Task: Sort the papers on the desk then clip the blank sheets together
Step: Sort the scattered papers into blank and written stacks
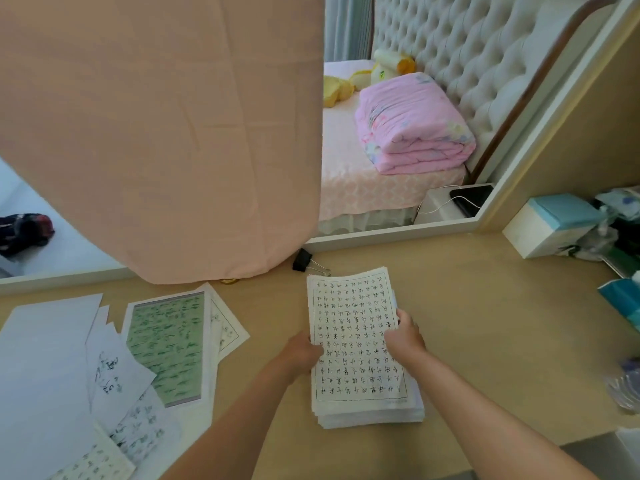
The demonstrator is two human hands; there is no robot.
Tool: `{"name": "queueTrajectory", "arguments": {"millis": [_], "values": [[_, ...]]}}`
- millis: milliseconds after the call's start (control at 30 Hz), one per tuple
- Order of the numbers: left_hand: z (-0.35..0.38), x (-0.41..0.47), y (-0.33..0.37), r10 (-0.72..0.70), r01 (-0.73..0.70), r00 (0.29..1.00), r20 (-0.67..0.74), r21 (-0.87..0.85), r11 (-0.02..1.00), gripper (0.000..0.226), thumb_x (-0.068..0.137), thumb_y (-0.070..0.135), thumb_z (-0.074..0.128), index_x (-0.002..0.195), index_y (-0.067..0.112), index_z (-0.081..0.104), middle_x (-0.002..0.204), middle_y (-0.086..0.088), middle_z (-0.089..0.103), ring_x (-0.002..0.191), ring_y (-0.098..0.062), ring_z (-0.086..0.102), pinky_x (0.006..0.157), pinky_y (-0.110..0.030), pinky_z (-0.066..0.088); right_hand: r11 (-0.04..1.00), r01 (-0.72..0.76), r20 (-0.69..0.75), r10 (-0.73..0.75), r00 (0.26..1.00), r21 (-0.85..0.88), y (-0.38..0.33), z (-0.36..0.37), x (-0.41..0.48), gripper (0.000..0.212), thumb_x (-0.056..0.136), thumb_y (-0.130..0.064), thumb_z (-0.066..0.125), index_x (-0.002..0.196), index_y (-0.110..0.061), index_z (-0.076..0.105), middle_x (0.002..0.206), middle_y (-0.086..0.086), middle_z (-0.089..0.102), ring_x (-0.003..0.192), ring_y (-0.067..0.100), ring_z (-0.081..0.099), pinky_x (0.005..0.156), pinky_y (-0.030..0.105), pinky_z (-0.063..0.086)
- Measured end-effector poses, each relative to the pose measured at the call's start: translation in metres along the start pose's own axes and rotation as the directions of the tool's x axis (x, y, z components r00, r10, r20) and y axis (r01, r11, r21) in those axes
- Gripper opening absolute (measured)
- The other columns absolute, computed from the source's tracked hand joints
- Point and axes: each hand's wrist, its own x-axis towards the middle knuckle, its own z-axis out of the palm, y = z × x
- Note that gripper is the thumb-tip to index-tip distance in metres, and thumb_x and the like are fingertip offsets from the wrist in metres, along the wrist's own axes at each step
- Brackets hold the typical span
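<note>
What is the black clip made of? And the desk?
The black clip looks like painted metal: dark matte body, thin shiny wire handles. The desk looks like pale laminate or wood, smooth and evenly beige; which one I cannot tell.
</note>
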Motion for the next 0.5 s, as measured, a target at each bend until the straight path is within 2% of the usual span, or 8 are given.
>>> {"name": "queueTrajectory", "arguments": {"millis": [67, 100, 167, 267, 333, 400, 433, 500], "values": [[0.015, 0.013, -0.005, -0.085, 0.084, 0.996, 0.001, 0.099, 0.991, 0.054, 0.084, 0.026, 0.053, 0.136, 0.010, 0.049, 0.140, -0.017, 0.044, 0.123, -0.034, 0.050, 0.106, -0.047, 0.044, 0.982, -0.023, 0.081, 0.038, 0.996, -0.189, 0.016, -0.009, 0.015, 0.063, 0.091, -0.009, 0.043, 0.151, -0.017, 0.029, 0.150, 0.012, 0.033, 0.125, 0.030, 0.047, 0.087, 0.037, 0.053], [0.020, 0.017, -0.006, -0.115, 0.118, 0.993, -0.024, 0.116, 0.986, 0.054, 0.085, 0.027, 0.053, 0.136, 0.010, 0.048, 0.142, -0.016, 0.038, 0.123, -0.032, 0.048, 0.107, -0.046, 0.043, 0.972, -0.025, 0.118, 0.054, 0.992, -0.235, 0.022, -0.013, 0.021, 0.062, 0.091, -0.012, 0.045, 0.150, -0.016, 0.030, 0.149, 0.013, 0.033, 0.127, 0.030, 0.044, 0.093, 0.038, 0.051], [0.029, 0.020, 0.000, -0.165, 0.171, 0.981, -0.101, 0.050, 0.984, 0.052, 0.091, 0.023, 0.054, 0.138, 0.008, 0.040, 0.142, -0.013, 0.031, 0.116, -0.027, 0.047, 0.103, -0.039, 0.043, 0.978, -0.004, 0.161, 0.038, 0.986, -0.208, 0.034, -0.018, 0.028, 0.062, 0.089, -0.013, 0.046, 0.148, -0.018, 0.031, 0.147, 0.011, 0.036, 0.124, 0.029, 0.045, 0.095, 0.040, 0.051], [0.041, 0.027, 0.004, -0.112, 0.092, 0.979, -0.173, -0.119, 0.989, 0.044, 0.091, 0.020, 0.060, 0.131, 0.010, 0.045, 0.136, -0.011, 0.047, 0.104, -0.020, 0.056, 0.094, -0.038, 0.050, 0.996, 0.020, 0.207, -0.002, 0.978, -0.084, 0.042, -0.013, 0.028, 0.069, 0.088, -0.015, 0.043, 0.153, -0.022, 0.023, 0.156, 0.003, 0.032, 0.127, 0.027, 0.049, 0.097, 0.041, 0.050], [0.049, 0.029, 0.004, -0.070, 0.041, 0.980, -0.187, -0.155, 0.987, 0.056, 0.089, 0.024, 0.063, 0.138, 0.014, 0.040, 0.137, -0.009, 0.051, 0.107, -0.021, 0.059, 0.090, -0.040, 0.053, 0.998, -0.001, 0.232, 0.016, 0.973, -0.066, 0.043, -0.006, 0.025, 0.075, 0.088, -0.015, 0.043, 0.156, -0.023, 0.013, 0.159, 0.000, 0.029, 0.129, 0.027, 0.049, 0.097, 0.039, 0.051], [0.053, 0.032, 0.002, -0.067, 0.034, 0.977, -0.200, -0.165, 0.986, 0.072, 0.084, 0.029, 0.064, 0.146, 0.026, 0.028, 0.144, -0.008, 0.044, 0.108, -0.021, 0.061, 0.080, -0.037, 0.058, 0.996, -0.055, 0.234, 0.071, 0.970, -0.076, 0.040, -0.001, 0.024, 0.080, 0.089, -0.014, 0.045, 0.157, -0.021, 0.004, 0.161, 0.002, 0.024, 0.133, 0.029, 0.045, 0.094, 0.036, 0.050], [0.054, 0.034, -0.001, -0.052, 0.020, 0.978, -0.204, -0.158, 0.987, 0.077, 0.084, 0.030, 0.064, 0.148, 0.032, 0.022, 0.148, -0.008, 0.040, 0.112, -0.022, 0.060, 0.083, -0.039, 0.058, 0.991, -0.061, 0.215, 0.085, 0.973, -0.117, 0.036, -0.001, 0.023, 0.080, 0.088, -0.015, 0.047, 0.157, -0.019, 0.005, 0.162, 0.004, 0.021, 0.137, 0.030, 0.039, 0.100, 0.038, 0.047], [0.049, 0.025, 0.003, -0.041, 0.017, 0.974, -0.223, -0.112, 0.994, 0.083, 0.089, 0.028, 0.062, 0.153, 0.032, 0.009, 0.155, -0.009, 0.030, 0.134, -0.029, 0.043, 0.105, -0.048, 0.044, 0.960, 0.024, 0.129, 0.013, 0.992, -0.277, 0.023, 0.000, 0.020, 0.075, 0.086, -0.019, 0.050, 0.154, -0.016, 0.016, 0.158, 0.009, 0.023, 0.141, 0.031, 0.028, 0.112, 0.044, 0.034]]}}
